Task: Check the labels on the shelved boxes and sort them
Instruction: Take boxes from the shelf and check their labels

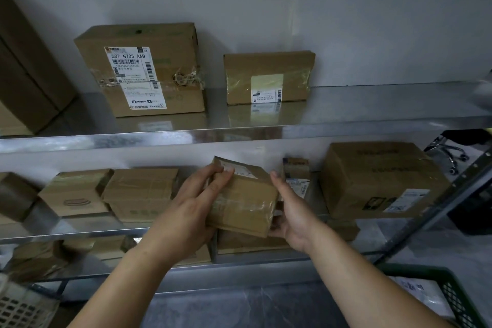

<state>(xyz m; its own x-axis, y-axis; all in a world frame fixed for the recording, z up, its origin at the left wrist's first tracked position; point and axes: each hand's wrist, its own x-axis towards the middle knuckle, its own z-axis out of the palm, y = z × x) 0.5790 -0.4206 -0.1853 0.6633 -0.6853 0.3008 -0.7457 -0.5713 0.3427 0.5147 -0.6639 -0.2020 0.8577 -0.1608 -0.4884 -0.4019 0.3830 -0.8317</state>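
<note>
**Forearms reach in, box held at middle shelf: label check**

Left grip (197, 202) grasps the box (245, 202), fingers curled over its upper left corner. Right grip (290, 210) grasps it too, thumb up along the right side and fingers tucked under the lower right corner. The box sits tilted in front of the middle shelf (66, 226), between the taped boxes on the left and the small labelled one just to its right. It looks lifted off the shelf, but I can't confirm that.

The label (239, 169) is on the top face at the far edge, partly under the left fingertips and too blurred to read from here.

To do this step well, I think:
- Slide the left fingers off the label before reading it.
- Tip the far edge toward the face so the label catches the light. The tape is glossy, so glare is likely.
- Keep the right fingers underneath as support while the left shifts, or the box could slip.
- Pick the destination only after the read. Options in view are the green crate (452, 290) low right and the white basket (21, 303) low left, and I can't tell which applies.
</note>
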